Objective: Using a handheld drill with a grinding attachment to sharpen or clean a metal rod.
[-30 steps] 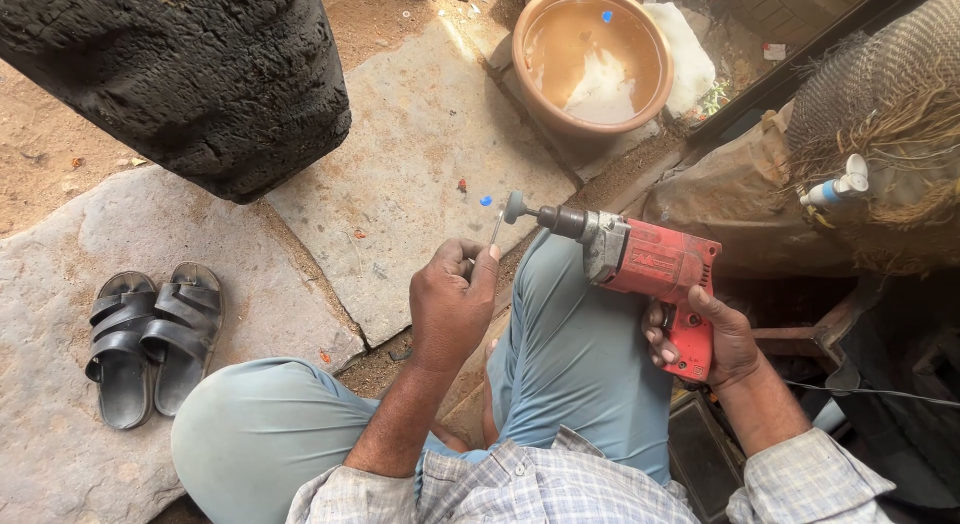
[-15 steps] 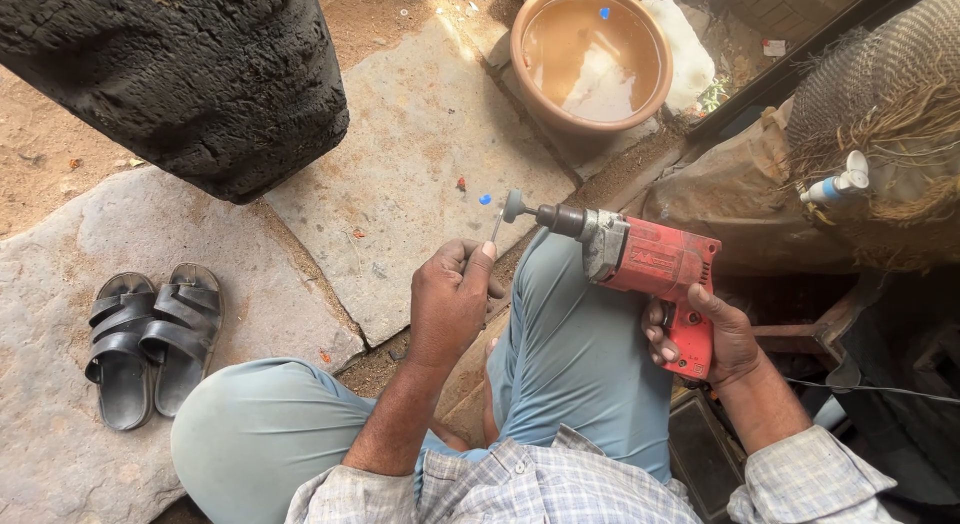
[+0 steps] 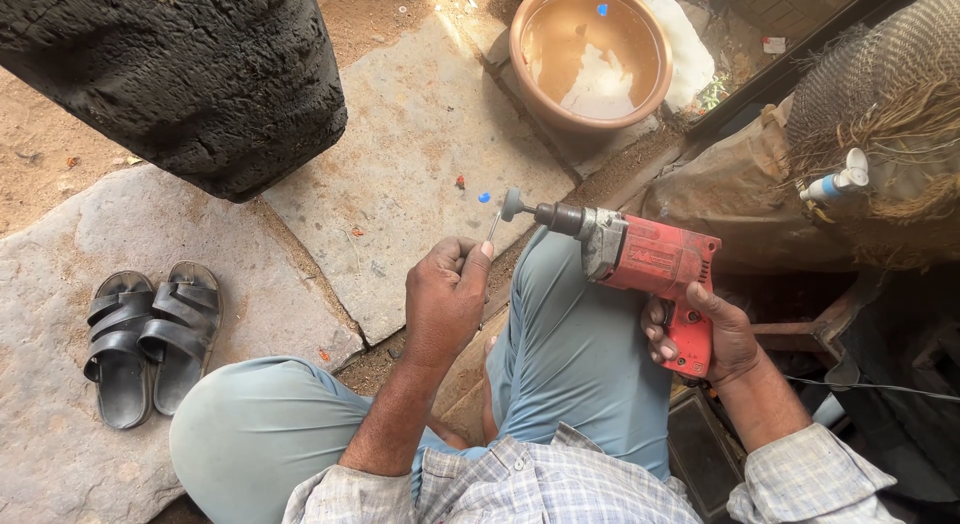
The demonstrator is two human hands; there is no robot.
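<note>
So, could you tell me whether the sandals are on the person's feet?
No, the sandals lie side by side on the stone slab, left of the person's knee.

Scuffed red plastic drill [image 3: 655, 259] with dull metal chuck, rough grey stone slabs [image 3: 400, 174], matt clay basin [image 3: 592, 54], black rubber sandals [image 3: 150, 339], coarse charred-looking tyre [image 3: 190, 74]

Open stone slab [image 3: 420, 134] ahead of the knees gives plenty of room. The big black tyre [image 3: 190, 74] blocks the upper left, the clay water bowl [image 3: 590, 54] sits ahead, sacking pile [image 3: 800, 174] crowds the right, and sandals [image 3: 145, 339] lie left.
</note>
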